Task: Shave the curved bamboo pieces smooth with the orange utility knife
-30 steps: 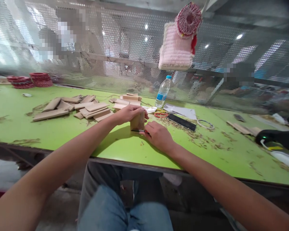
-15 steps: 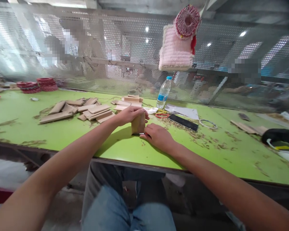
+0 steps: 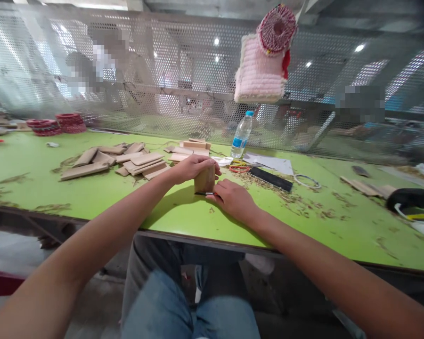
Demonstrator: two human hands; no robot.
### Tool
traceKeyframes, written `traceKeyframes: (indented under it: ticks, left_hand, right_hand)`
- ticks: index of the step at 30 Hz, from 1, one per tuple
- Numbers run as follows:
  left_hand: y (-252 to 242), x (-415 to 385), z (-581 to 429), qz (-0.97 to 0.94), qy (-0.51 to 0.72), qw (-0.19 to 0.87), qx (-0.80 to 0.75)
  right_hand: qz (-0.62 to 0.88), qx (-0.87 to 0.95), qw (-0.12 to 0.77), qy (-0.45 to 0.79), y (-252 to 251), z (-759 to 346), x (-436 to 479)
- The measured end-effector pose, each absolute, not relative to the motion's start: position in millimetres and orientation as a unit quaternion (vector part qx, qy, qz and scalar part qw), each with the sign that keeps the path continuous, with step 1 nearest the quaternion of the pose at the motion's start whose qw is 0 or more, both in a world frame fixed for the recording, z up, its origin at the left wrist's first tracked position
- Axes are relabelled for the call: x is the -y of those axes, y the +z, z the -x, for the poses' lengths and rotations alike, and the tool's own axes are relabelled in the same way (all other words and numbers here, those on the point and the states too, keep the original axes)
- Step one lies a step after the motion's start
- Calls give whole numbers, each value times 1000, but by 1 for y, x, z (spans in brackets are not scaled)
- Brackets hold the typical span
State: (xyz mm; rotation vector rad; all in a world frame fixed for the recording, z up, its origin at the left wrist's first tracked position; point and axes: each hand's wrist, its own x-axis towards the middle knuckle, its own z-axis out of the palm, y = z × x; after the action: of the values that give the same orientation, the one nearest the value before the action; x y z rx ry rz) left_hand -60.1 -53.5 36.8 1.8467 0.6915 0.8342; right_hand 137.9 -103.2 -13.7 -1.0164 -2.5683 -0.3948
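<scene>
My left hand [image 3: 198, 167] is closed over the top of a small flat wooden board [image 3: 204, 181], which stands upright on the green table [image 3: 183, 214]. In my right hand [image 3: 235, 197], low against the table, is a slim knife [image 3: 204, 193]. Its thin dark blade points left and lies across the lower part of the board; most of the handle is hidden by my fingers. A few small shavings [image 3: 211, 210] lie on the table just in front of the board.
Behind my left arm spreads a pile of wooden pieces [image 3: 141, 162]. A water bottle [image 3: 241, 136], a dark flat bar [image 3: 271, 179] and a white ring [image 3: 306, 181] lie or stand beyond my right hand, among wood shavings. A perforated metal screen [image 3: 169, 94] closes the back.
The knife blade sits slightly higher on the board than before. Both hands keep their hold, and the whole view has shifted slightly.
</scene>
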Motion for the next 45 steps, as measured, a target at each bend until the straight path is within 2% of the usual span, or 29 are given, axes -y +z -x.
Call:
traceKeyframes:
  ticks: [6, 25, 30, 37, 45]
  left_hand:
    - [36, 53, 61, -778, 333, 455, -276]
    - [35, 51, 61, -768, 336, 470, -276]
    - [31, 49, 61, -770, 340, 466, -274]
    - [35, 53, 59, -769, 339, 465, -279]
    - [32, 50, 60, -764, 340, 477, -271]
  right_hand:
    - [362, 911, 155, -124, -9, -136, 104]
    - [403, 903, 135, -64, -5, -140, 102]
    - [423, 892, 140, -77, -10, -140, 108]
    - [437, 890, 92, -87, -9, -137, 113]
    - [416, 894, 126, -112, -10, -140, 114]
